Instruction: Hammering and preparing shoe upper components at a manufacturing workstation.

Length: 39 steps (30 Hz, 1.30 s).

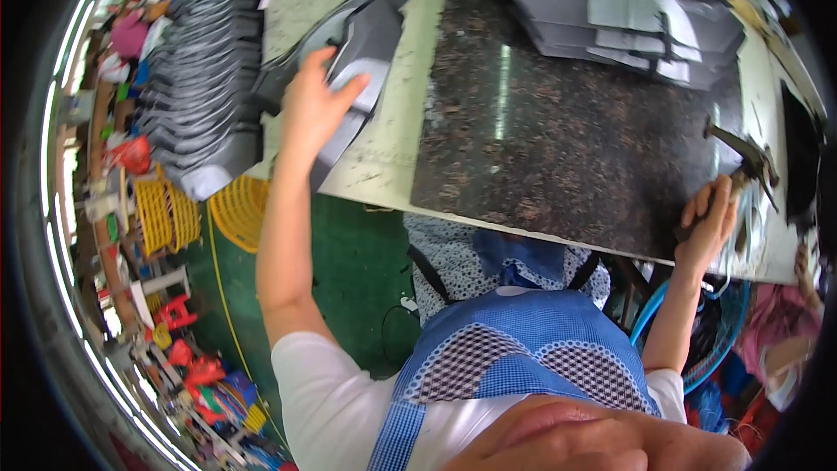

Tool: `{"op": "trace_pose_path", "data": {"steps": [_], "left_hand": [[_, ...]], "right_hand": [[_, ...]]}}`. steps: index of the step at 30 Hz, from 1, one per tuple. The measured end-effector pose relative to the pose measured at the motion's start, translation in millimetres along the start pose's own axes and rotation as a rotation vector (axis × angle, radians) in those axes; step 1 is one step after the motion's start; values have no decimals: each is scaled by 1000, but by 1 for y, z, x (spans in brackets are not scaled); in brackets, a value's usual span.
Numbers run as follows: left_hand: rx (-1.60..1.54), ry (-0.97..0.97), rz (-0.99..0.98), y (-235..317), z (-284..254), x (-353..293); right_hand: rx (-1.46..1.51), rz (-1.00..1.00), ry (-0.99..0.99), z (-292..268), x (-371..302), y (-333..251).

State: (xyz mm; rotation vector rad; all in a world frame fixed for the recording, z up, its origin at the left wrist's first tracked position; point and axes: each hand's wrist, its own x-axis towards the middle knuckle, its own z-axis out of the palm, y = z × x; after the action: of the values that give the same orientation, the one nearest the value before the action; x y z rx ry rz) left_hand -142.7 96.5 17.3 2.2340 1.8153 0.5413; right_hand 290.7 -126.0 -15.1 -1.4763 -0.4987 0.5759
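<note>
My left hand [318, 105] reaches over a few overlapping dark, shaped flat pieces [370, 35] on the left of the table. Its thumb and fingers are spread apart, and the fingertips lie at the pieces' surface. My right hand [708, 220] rests at the right end of a dark speckled stone slab [540, 139], its fingers wrapped round the handle of a hammer [751, 157]. The metal head of that hammer sticks out past the fingers. At the far side of the slab lies a stack of similar dark pieces [567, 13] with pale grey patches.
A long overlapping row of dark pieces [205, 78] runs along the table's left. Yellow baskets [166, 214] stand on the green floor [349, 270] below. Beneath the right edge is a blue basket [649, 318]. Another person's pink clothing [776, 323] shows at the right.
</note>
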Motion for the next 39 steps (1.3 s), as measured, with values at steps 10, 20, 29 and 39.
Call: {"op": "trace_pose_path", "data": {"steps": [10,20,29,39], "left_hand": [[-820,-1299,206,168,25,-28],[-564,-636,658,228,111,-27],[-594,-597,658,225,106,-28],[-293,-280,1024,223,104,-43]], "right_hand": [[8,158,-586,37,-35,-29],[-576,-76,-351,-28,-26,-69],[-761,-340,-822,-19,0,-58],[-753,-575,-795,-5,18,-61]]}}
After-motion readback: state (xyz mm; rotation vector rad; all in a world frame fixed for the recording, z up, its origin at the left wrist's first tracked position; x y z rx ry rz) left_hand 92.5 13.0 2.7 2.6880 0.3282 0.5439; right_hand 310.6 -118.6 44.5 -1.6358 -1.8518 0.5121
